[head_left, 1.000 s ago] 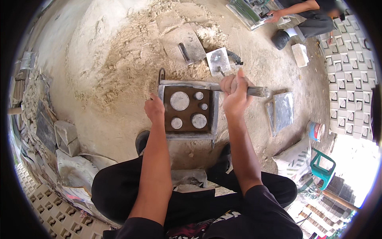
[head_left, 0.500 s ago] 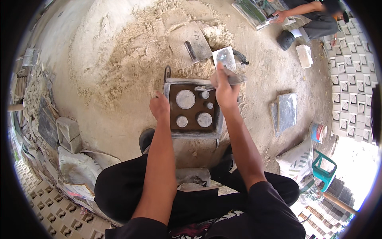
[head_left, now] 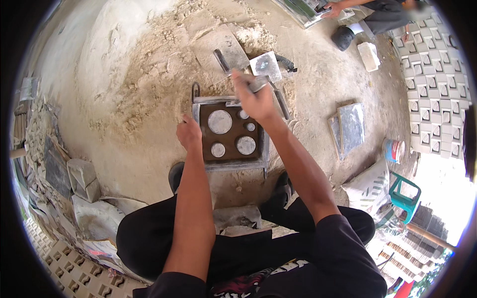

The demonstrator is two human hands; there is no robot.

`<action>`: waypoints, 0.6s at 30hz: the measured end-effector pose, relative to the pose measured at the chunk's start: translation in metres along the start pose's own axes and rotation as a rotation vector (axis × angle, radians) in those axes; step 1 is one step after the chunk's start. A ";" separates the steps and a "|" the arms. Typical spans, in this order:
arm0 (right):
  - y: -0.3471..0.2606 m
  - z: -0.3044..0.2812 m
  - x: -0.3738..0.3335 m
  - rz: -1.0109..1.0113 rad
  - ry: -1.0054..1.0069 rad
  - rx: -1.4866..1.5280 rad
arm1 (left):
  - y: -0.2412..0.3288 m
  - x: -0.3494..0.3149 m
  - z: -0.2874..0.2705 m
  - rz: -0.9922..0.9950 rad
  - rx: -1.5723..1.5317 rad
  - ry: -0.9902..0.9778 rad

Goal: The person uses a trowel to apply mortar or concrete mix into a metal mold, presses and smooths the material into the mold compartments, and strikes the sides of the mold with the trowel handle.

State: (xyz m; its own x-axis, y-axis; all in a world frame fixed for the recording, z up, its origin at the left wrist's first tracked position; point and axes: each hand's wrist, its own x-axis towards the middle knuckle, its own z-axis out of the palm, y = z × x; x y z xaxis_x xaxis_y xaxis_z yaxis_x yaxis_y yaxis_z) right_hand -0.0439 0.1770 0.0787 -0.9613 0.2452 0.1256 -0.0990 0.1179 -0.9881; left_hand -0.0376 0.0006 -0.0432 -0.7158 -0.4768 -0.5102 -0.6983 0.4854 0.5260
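A square metal mould [head_left: 198, 113] lies on the ground in front of me, filled with smooth brown material. Several round pale discs of different sizes, the largest being one disc [head_left: 219, 122] at upper left, are set in it. My right hand [head_left: 257, 102] is closed round the handle of a small trowel, above the mould's far right part. Its flat blade [head_left: 232, 104] is at the far edge of the fill. My left hand [head_left: 190, 133] is closed at the mould's left side; its fingertips are hidden. A wire loop handle [head_left: 196, 89] rises at the far left corner.
Beyond the mould lie loose sandy material [head_left: 154, 74], a handled board [head_left: 226, 47] and a pale square plate [head_left: 266, 66]. Flat slabs [head_left: 352, 126] lie to the right, near a bucket [head_left: 392, 150], a sack [head_left: 368, 186] and a green stool [head_left: 405, 197]. A co-worker's hand [head_left: 334, 9] touches another frame.
My right hand has moved left over the mould with the trowel, its blade sliding along the far edge. My left hand stays at the mould's left side. The whole view has shifted slightly.
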 end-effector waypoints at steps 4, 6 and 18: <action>0.006 -0.034 -0.018 -0.097 0.070 0.102 | 0.002 0.001 0.000 0.016 0.018 0.027; 0.011 -0.041 -0.017 -0.046 0.040 0.096 | 0.004 -0.003 0.002 0.020 0.020 0.026; -0.003 -0.041 -0.038 -0.020 0.316 0.010 | 0.009 -0.005 -0.006 -0.011 -0.006 0.005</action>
State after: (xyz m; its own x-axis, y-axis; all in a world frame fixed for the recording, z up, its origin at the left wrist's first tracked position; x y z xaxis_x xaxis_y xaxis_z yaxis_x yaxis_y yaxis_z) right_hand 0.0032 0.2070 0.0806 -0.8320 0.5296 0.1651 -0.1213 0.1168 -0.9857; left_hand -0.0398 0.0030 -0.0317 -0.7078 -0.4857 -0.5129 -0.7063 0.4755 0.5245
